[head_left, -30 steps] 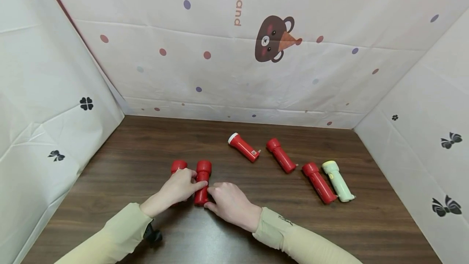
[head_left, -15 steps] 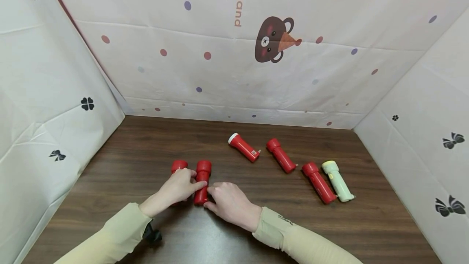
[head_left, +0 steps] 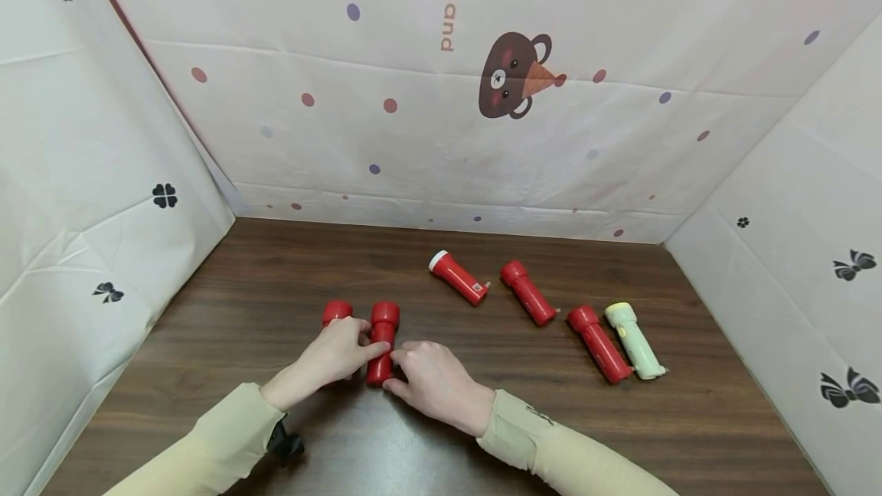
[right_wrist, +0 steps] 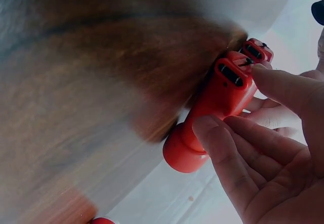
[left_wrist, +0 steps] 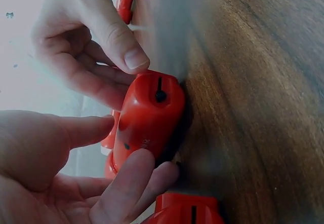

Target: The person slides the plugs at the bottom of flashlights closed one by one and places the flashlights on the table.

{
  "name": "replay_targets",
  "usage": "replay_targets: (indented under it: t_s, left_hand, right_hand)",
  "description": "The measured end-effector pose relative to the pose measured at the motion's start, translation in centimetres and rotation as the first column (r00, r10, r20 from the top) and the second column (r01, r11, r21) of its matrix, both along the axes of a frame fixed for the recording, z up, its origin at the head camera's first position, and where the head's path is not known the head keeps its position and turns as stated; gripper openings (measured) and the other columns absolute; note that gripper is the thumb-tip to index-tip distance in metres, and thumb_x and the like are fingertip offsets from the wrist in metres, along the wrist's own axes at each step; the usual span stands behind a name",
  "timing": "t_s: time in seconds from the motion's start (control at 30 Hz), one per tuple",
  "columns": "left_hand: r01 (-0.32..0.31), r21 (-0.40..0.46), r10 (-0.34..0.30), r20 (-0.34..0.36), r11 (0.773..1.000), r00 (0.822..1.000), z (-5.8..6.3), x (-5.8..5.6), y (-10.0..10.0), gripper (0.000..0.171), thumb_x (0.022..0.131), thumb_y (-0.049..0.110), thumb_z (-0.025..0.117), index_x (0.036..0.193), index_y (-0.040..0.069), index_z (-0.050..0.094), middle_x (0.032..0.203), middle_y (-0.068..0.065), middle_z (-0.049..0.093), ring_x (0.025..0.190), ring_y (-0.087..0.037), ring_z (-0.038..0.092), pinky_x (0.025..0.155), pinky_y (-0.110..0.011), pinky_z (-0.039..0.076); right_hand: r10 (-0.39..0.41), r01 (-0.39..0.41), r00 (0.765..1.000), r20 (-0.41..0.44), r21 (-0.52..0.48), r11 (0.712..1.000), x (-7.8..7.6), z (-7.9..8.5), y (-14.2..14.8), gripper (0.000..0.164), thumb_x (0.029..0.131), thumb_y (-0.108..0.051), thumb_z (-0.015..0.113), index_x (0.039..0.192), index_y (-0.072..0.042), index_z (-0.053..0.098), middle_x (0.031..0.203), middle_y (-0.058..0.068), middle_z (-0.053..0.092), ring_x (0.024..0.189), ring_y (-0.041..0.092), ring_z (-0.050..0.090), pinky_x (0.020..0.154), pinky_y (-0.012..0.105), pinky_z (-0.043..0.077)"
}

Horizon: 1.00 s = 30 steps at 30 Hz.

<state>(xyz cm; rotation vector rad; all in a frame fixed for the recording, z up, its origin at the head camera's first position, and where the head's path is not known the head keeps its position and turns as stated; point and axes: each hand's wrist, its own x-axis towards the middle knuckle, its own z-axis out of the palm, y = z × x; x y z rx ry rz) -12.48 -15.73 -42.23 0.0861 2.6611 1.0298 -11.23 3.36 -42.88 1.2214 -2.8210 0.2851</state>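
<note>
A red flashlight (head_left: 383, 320) lies on the brown table, its wide head pointing away from me. From its left side my left hand (head_left: 338, 350) pinches the barrel, thumb on top. My right hand (head_left: 437, 385) holds it from the right, with its thumb at the tail end and its index finger against the side, as the right wrist view shows. A small black part (left_wrist: 160, 95) sits at the tail end. Just left of it is a second red flashlight (head_left: 337, 311), mostly hidden under my left hand.
To the right lie a red flashlight with a white rim (head_left: 458, 278), two red flashlights (head_left: 529, 293) (head_left: 601, 344) and a pale green flashlight (head_left: 637, 341). Patterned white sheets (head_left: 413, 144) stand at the back and both sides of the table (head_left: 289, 259).
The held flashlight has shifted very slightly to the right. Both hands keep nearly the same hold, and the other flashlights lie where they were.
</note>
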Motion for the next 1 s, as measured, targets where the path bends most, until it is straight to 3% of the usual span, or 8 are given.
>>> replay_targets:
  t_s: [0.13,0.3,0.43,0.6,1.0]
  left_hand:
    - [0.002,-0.030,-0.004,-0.043,1.000,0.999,0.4,-0.1,-0.1,0.022,0.095,0.025,0.077,0.102,0.005,0.072,0.072,-0.003,0.068,0.053,-0.013,0.055,0.052,-0.026,0.047]
    - [-0.012,-0.057,0.005,-0.126,0.998,0.992,1.1,-0.1,-0.4,0.050,0.095,0.028,0.076,0.133,-0.004,0.066,0.104,-0.014,0.079,0.084,-0.019,0.071,0.074,-0.037,0.062]
    - [-0.023,-0.024,0.019,-0.160,0.999,0.987,1.4,-0.1,-0.6,0.060,0.098,0.031,0.074,0.145,-0.003,0.058,0.128,-0.020,0.075,0.110,-0.031,0.075,0.096,-0.050,0.063]
    - [-0.034,-0.011,0.031,-0.215,0.999,0.976,1.4,0.1,-0.7,0.061,0.100,0.033,0.071,0.151,0.004,0.054,0.146,-0.019,0.066,0.133,-0.039,0.064,0.111,-0.059,0.053]
    - [-0.036,0.062,0.052,-0.287,0.997,0.957,1.0,0.0,0.0,0.061,0.102,0.032,0.069,0.155,0.008,0.051,0.153,-0.019,0.060,0.143,-0.038,0.058,0.119,-0.060,0.046]
  right_hand:
    - [-0.003,0.003,1.000,-0.007,-0.023,1.000,0.0,0.3,0.2,0.019,0.092,-0.031,0.082,0.088,-0.014,0.075,0.070,-0.007,0.064,0.060,0.002,0.049,0.059,0.019,0.047]
    - [-0.025,0.027,0.999,0.023,-0.086,0.996,-0.3,0.5,0.8,0.020,0.092,-0.031,0.083,0.090,-0.012,0.076,0.073,-0.004,0.066,0.060,0.001,0.045,0.055,0.016,0.041]
    - [-0.057,0.057,0.998,0.007,-0.100,0.993,-0.4,0.5,1.4,0.026,0.091,-0.033,0.083,0.106,-0.011,0.080,0.089,-0.002,0.076,0.069,0.005,0.060,0.061,0.020,0.054]
    - [-0.087,0.086,0.996,-0.002,-0.107,0.991,-0.8,0.5,2.2,0.036,0.092,-0.035,0.082,0.118,-0.010,0.079,0.113,0.002,0.080,0.095,0.015,0.075,0.078,0.031,0.065]
    - [-0.179,0.178,0.984,0.008,-0.132,0.975,-2.8,0.1,4.0,0.045,0.093,-0.033,0.081,0.129,-0.008,0.074,0.131,0.011,0.075,0.118,0.025,0.073,0.092,0.042,0.066]
